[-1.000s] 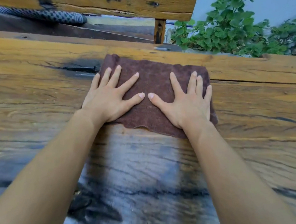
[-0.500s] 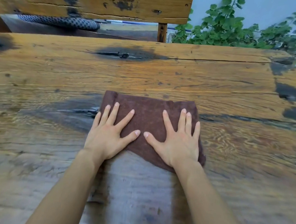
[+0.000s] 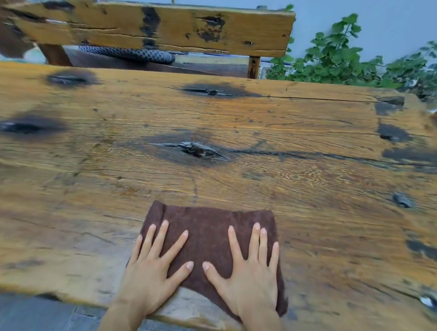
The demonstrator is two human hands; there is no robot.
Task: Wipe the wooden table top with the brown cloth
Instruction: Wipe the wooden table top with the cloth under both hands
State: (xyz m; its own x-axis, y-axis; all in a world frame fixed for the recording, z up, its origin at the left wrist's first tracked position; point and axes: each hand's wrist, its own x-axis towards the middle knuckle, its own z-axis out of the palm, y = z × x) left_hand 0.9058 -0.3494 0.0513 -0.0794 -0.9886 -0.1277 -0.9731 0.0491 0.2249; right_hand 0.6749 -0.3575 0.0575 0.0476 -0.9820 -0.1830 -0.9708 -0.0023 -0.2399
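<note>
Wooden table top (image 3: 268,132), knotted and dark-stained, with the brown cloth (image 3: 207,231) lying flat at lower centre near its front edge. Left hand (image 3: 148,273) and right hand (image 3: 250,280) press on the cloth, fingers straight and spread. Upper frame: wooden bench back (image 3: 156,27), green plant (image 3: 337,59), pale wall (image 3: 386,13).

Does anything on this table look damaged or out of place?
The wooden table top has a dark cracked knot just beyond the brown cloth, similar dark knots elsewhere, and a long split near its far edge. Nothing is spilled.
</note>
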